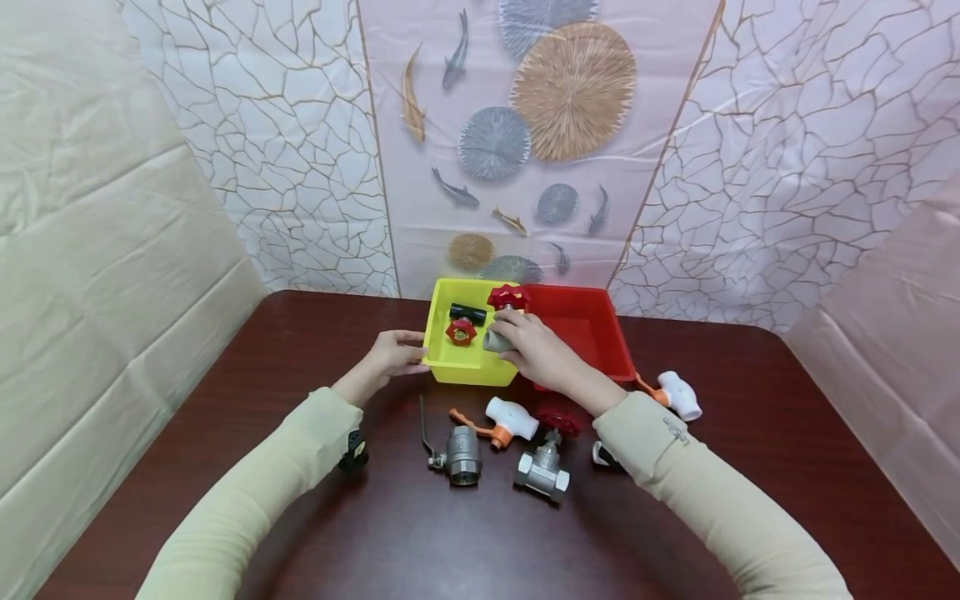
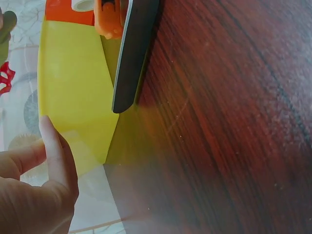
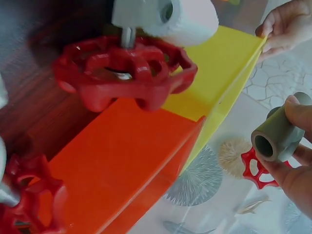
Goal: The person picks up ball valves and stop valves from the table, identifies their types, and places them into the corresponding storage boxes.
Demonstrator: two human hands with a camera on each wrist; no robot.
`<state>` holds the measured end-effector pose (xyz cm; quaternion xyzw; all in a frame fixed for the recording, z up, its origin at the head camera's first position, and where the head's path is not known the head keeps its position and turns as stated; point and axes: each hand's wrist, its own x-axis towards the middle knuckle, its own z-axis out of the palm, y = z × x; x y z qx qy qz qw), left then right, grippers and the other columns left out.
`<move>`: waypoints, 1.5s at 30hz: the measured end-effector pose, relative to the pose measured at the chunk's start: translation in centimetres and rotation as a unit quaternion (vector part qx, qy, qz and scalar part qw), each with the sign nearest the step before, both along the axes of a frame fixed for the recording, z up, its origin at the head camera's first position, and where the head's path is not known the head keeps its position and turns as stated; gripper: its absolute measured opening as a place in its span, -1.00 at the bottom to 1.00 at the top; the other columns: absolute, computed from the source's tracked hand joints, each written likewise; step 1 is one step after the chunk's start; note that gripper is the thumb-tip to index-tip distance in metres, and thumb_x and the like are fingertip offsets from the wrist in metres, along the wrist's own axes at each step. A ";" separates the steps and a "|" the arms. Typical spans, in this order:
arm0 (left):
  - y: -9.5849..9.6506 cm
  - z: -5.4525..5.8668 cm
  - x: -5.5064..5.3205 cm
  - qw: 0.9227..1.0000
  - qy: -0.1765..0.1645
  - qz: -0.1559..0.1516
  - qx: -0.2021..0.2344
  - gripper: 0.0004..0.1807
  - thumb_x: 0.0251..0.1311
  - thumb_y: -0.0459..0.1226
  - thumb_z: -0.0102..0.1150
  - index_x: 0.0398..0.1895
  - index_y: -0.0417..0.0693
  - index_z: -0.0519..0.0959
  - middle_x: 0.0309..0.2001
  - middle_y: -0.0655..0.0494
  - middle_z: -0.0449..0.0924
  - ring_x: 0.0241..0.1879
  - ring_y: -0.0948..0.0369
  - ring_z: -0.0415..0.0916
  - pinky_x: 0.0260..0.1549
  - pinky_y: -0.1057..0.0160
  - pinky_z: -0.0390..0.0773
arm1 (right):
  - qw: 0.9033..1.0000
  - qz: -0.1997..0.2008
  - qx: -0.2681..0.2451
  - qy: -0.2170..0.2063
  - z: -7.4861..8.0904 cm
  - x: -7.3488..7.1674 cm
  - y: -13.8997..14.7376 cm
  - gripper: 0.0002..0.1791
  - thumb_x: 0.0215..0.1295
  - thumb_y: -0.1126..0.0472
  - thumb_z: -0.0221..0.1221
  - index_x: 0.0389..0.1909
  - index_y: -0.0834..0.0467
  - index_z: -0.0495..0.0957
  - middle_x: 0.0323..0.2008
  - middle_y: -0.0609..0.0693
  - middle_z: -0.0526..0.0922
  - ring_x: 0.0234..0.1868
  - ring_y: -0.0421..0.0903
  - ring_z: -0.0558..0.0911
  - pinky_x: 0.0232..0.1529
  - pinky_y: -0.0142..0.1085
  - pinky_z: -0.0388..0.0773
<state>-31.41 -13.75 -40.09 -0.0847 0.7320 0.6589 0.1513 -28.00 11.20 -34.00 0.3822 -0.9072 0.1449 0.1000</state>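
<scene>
My left hand [image 1: 393, 354] pinches the left rim of a yellow plastic bin [image 1: 468, 375] between thumb and fingers. Over that bin, my right hand [image 1: 546, 352] grips a grey plastic valve [image 3: 275, 139] by its pipe body, and the valve's red handwheel [image 1: 508, 296] points away from me. Inside the yellow bin lies a black valve [image 1: 468, 313] with a red handwheel [image 1: 461, 332] of its own. My right fingers cover part of the grey body in the head view.
A red bin [image 1: 622, 346] adjoins the yellow one on its right. In front stand a metal lever ball valve [image 1: 463, 457], a white valve [image 1: 512, 418] with an orange handle, and a metal gate valve [image 1: 543, 473] with a red wheel. Another white valve [image 1: 679, 396] lies right of the red bin.
</scene>
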 end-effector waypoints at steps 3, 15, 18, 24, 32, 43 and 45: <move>0.4 0.2 0.0 1.000 -0.006 0.006 -0.008 -0.53 0.27 -0.46 0.04 0.26 -0.31 0.33 0.01 -0.34 0.50 -0.45 0.27 0.57 -0.19 0.24 0.64 | 1.000 -0.006 0.009 -0.017 0.0 -1.0 -0.3 -0.55 0.14 0.32 0.28 0.08 0.30 0.49 0.15 0.24 0.46 0.10 0.17 0.47 0.13 -0.02 0.46; 0.2 0.1 0.3 1.000 0.001 0.011 -0.001 -0.53 0.28 -0.47 0.01 0.26 -0.37 0.31 0.10 -0.41 0.43 -0.55 0.33 0.52 -0.35 0.32 0.66 | 0.996 -0.017 0.056 -0.069 -1.2 -4.8 -2.4 -0.57 0.18 0.33 0.25 0.10 0.32 0.50 0.14 0.22 0.49 0.12 0.13 0.51 0.18 -0.08 0.46; 0.3 0.0 0.3 1.000 0.009 0.011 -0.015 -0.55 0.28 -0.46 0.02 0.24 -0.38 0.34 0.08 -0.41 0.45 -0.55 0.32 0.53 -0.31 0.29 0.66 | 0.994 -0.025 0.075 -0.073 -1.5 -5.3 -2.7 -0.56 0.18 0.32 0.25 0.11 0.31 0.50 0.15 0.22 0.48 0.13 0.14 0.49 0.21 -0.08 0.43; 0.6 0.0 0.7 0.999 0.014 0.021 -0.025 -0.58 0.27 -0.46 0.04 0.20 -0.36 0.38 0.04 -0.39 0.49 -0.56 0.32 0.54 -0.18 0.20 0.64 | 0.992 -0.035 0.099 -0.076 -2.0 -5.9 -2.9 -0.56 0.19 0.31 0.24 0.11 0.29 0.51 0.16 0.22 0.47 0.14 0.15 0.46 0.21 -0.07 0.41; 0.4 0.4 0.7 0.999 0.022 0.017 -0.035 -0.59 0.28 -0.45 0.02 0.19 -0.39 0.37 0.06 -0.40 0.48 -0.54 0.32 0.53 -0.05 0.10 0.58 | 0.987 -0.063 0.110 -0.094 -2.9 -7.7 -3.2 -0.59 0.19 0.35 0.23 0.09 0.28 0.53 0.16 0.21 0.46 0.14 0.13 0.47 0.25 -0.09 0.39; 0.3 0.2 0.7 0.999 0.030 0.017 -0.035 -0.58 0.28 -0.46 0.02 0.20 -0.41 0.36 0.04 -0.41 0.48 -0.57 0.34 0.52 -0.08 0.11 0.60 | 0.984 -0.102 0.086 -0.118 -4.2 -9.5 -3.3 -0.58 0.19 0.34 0.23 0.10 0.28 0.51 0.16 0.20 0.48 0.14 0.11 0.47 0.26 -0.10 0.38; 0.4 0.1 0.6 0.998 0.034 0.017 -0.041 -0.60 0.27 -0.46 0.03 0.18 -0.41 0.38 0.02 -0.40 0.49 -0.58 0.34 0.53 -0.14 0.15 0.62 | 0.983 -0.111 0.082 -0.122 -4.4 -9.7 -3.4 -0.59 0.19 0.34 0.23 0.09 0.28 0.51 0.14 0.19 0.50 0.13 0.10 0.48 0.25 -0.11 0.39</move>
